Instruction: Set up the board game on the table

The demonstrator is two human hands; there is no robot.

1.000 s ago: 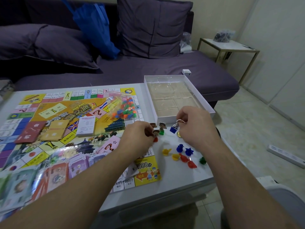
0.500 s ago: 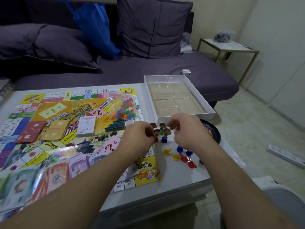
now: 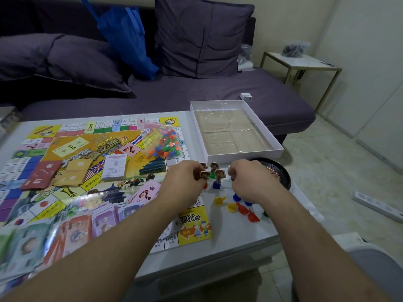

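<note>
Left hand (image 3: pixel 185 179) pinches character pawn (image 3: pixel 205 175), centre frame; right hand (image 3: pixel 246 182) curled, contents unclear. Risk: knuckles topple blue-based pawn (image 3: pixel 218 178) between them.

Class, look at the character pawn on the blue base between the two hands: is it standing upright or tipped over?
Upright. The pawn stands on its blue base on the table, its figure card pointing up, untouched.

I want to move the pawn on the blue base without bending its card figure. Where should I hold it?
Grip the blue base, not the card figure slotted upright in it. Come from above and the near side, fingers on the block's two side faces. The left hand and right hand flank it closely, so the sides look cramped.
</note>
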